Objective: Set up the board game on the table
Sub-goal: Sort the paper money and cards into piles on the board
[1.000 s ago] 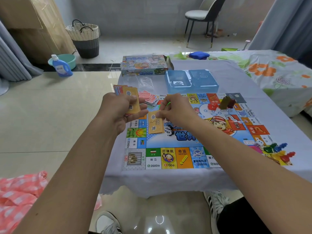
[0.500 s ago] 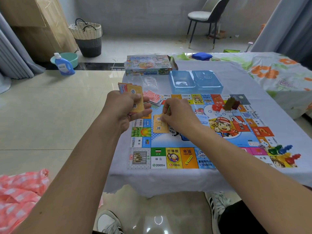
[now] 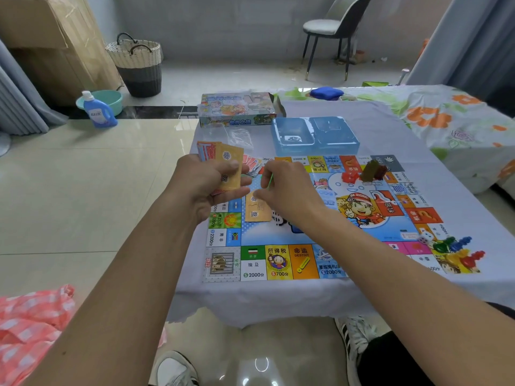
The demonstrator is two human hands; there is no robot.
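Board (image 3: 281, 263) lay unfolded mid-frame on the desk (image 3: 362, 129); our left hand (image 3: 206, 185) gripped undealt cards (image 3: 227, 165), our right hand (image 3: 287, 188) pinched one orange card (image 3: 257, 210); sorting remained.

Far left, by the wall: large cardboard box (image 3: 47, 43); just beside it, woven basket (image 3: 137, 66) with dark handles. On the floor in front: teal basin (image 3: 111, 100), blue detergent bottle (image 3: 97, 111) touching its front. At the back: grey chair (image 3: 331, 32) with white seat. To the right: bed (image 3: 451, 121) under floral sheet, blue pouch (image 3: 326, 93) on it. Bottom left: pink checked cloth (image 3: 28, 324).
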